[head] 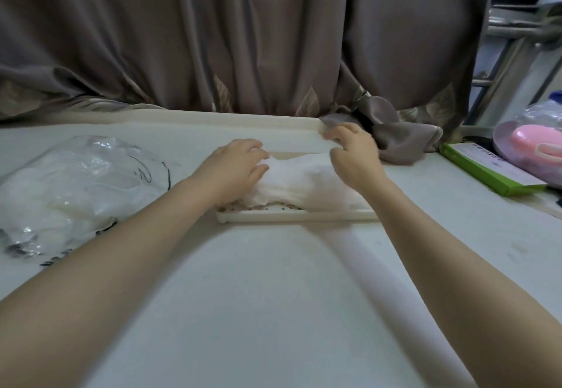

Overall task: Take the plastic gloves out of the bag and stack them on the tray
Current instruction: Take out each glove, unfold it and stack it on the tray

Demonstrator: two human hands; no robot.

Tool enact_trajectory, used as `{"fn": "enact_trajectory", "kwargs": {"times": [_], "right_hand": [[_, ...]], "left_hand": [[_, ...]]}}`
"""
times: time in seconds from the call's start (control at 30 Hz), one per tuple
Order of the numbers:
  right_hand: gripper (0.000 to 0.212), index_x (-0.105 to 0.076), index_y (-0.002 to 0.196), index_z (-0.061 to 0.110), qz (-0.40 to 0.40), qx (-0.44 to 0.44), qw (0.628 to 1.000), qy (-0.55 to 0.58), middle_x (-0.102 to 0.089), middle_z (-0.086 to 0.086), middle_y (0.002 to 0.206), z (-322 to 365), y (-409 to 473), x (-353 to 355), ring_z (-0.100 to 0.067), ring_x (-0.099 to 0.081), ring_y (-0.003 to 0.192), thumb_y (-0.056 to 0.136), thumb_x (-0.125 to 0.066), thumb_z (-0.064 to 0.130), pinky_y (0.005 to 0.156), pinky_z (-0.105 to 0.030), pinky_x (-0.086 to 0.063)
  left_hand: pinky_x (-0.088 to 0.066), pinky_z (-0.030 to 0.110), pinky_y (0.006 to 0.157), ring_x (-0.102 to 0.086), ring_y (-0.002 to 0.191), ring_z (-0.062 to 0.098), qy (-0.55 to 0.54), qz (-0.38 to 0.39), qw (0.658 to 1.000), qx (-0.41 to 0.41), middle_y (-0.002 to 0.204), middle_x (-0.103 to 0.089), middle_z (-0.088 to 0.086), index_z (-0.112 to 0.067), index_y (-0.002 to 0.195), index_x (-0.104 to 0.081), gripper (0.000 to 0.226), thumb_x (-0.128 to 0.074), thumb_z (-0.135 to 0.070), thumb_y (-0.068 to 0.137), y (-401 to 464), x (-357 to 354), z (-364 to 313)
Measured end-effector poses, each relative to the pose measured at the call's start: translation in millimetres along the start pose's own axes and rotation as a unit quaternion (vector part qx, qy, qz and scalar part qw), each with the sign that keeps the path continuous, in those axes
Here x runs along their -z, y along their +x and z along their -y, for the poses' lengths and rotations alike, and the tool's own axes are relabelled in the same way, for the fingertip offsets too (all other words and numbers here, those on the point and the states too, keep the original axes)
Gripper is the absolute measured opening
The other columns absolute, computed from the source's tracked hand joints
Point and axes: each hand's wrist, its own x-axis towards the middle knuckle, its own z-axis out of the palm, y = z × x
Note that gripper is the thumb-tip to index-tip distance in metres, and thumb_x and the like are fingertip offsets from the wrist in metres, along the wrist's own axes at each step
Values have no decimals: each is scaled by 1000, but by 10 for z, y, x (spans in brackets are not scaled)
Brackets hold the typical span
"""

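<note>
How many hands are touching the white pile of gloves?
2. The left hand rests on the left end of the glove pile on the tray; the right hand is at its right end, fingers blurred.
</note>
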Motion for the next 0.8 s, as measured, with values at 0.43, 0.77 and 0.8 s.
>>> {"fn": "enact_trajectory", "kwargs": {"times": [0.43, 0.77, 0.8], "right_hand": [[28, -59, 113, 1, 276, 151, 949, -30, -60, -13, 114, 1971, -668, -1041, -28, -56, 105, 91, -53, 17, 83, -31, -44], [27, -57, 104, 10, 330, -112, 904, 249, -56, 7, 66, 1777, -626, -1236, -13, -52, 58, 80, -70, 7, 57, -22, -41], [24, -59, 99, 10, 343, -121, 893, 264, -54, 8, 63, 1752, -610, -1211, -13, -52, 59, 79, -70, 5, 61, -24, -41]], "left_hand": [[-18, 35, 112, -24, 138, 28, 1, -59, 981, 186, 155, -20, 1, -24, 112, -66, 27, -58, -26, 87, -1272, 329, 1269], [16, 48, 112, 14, 143, 19, -20, -11, 992, 124, 157, 3, -10, -46, 118, -55, 52, -61, -66, 71, -1287, 205, 1164], [18, 49, 111, 17, 142, 20, -9, -7, 994, 106, 157, 5, -10, -46, 113, -58, 43, -61, -63, 74, -1289, 184, 1145]]}}
